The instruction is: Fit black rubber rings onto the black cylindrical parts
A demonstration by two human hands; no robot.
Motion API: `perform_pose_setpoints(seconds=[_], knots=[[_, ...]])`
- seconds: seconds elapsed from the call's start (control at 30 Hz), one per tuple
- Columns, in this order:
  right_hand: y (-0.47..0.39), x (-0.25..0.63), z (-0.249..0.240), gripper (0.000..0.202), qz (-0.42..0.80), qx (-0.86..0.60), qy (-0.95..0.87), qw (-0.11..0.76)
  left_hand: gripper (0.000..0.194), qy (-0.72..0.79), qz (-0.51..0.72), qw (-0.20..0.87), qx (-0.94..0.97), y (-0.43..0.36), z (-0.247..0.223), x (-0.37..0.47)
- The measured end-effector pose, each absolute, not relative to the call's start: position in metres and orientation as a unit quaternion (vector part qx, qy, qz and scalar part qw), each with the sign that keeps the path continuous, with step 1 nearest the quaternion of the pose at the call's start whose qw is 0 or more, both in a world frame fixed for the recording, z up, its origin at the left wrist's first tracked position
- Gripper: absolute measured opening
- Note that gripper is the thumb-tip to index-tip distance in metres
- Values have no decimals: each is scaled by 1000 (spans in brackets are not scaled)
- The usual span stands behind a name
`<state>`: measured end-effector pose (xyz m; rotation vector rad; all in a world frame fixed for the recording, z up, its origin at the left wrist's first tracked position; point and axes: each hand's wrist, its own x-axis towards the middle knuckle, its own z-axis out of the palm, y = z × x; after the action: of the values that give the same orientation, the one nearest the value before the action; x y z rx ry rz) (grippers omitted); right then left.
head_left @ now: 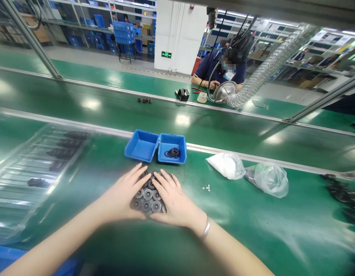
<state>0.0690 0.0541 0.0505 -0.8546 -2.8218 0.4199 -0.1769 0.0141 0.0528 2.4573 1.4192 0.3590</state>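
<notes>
A tight cluster of round dark parts with ringed tops (148,194) stands on the green work surface (177,249) in front of me. My left hand (124,193) curves around its left side, fingers stretched out and apart, thumb along the near edge. On the opposite side, my right hand (175,199) rests against the cluster with its fingers spread; a silver bangle circles that wrist. Both hands touch the parts, and their fingers cover some of the outer ones. Just beyond lie two blue bins (143,145), the right one holding black rings (173,153).
At left is a clear tray (28,180) with dark parts. To the right lie small white pieces (207,188), a bag of white material (227,165), another clear bag (269,180) and black parts (342,195). A person (220,69) works across the bench near a duct (272,65).
</notes>
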Motion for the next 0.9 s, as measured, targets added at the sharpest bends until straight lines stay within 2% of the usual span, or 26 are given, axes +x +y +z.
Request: perform_pose_setpoints(seconds=[0.07,0.17,0.2,0.47,0.67,0.77,0.9], knots=[[55,68,50,101,145,-285,-944,81,93,516,144,150,831,18,54,-186],[56,68,49,101,151,-284,-943,82,49,550,187,136,802,33,48,-201],[56,68,49,100,152,-284,-943,83,43,549,193,127,803,39,46,-205],[56,69,51,98,154,-286,-942,83,38,507,153,114,841,74,40,-207],[56,70,50,97,164,-284,-941,88,26,541,187,124,811,73,35,-212],[56,70,49,99,167,-286,-940,86,21,575,235,150,769,68,26,-220],[57,70,49,99,170,-286,-939,86,29,580,280,239,727,59,17,-223]])
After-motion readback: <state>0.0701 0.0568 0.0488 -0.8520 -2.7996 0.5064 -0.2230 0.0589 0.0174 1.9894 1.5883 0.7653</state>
